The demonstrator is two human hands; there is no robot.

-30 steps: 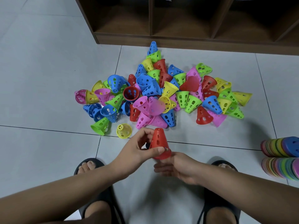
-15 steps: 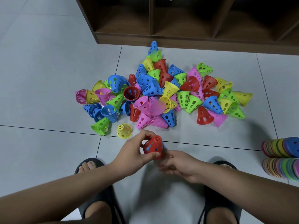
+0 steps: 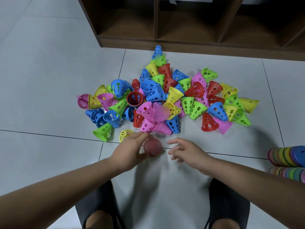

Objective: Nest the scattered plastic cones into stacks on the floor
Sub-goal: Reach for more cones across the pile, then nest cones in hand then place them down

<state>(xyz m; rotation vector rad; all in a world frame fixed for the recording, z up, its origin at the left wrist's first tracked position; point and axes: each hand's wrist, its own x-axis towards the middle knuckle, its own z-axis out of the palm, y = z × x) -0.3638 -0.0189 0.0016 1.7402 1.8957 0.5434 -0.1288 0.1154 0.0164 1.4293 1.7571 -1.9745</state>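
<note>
A red cone (image 3: 152,147), blurred and seen end-on, is gripped between the thumb and curled fingers of the left hand (image 3: 130,153), low over the pale tiled floor (image 3: 49,80) and right at a grout line that crosses it. The right hand (image 3: 188,152) is held just beside the cone but clear of it, fingers loosely spread and nothing held; the two hands are kept apart, with the cone between them. Beyond the hands, a heap of perforated cones (image 3: 165,100) in blue, green, yellow, pink and red is spread on the same floor, most lying on their sides, reaching back towards the base of a dark wooden shelf unit (image 3: 181,45). At the heap's near edge, a small yellow cone (image 3: 125,134) and a pink cone (image 3: 148,126) are seen close to the left hand's fingertips; whether they are touched cannot be told. A stack of coloured discs (image 3: 287,156) is laid at the floor's right side. Dark slippers (image 3: 92,204) are worn on both feet, nearest the camera.
</note>
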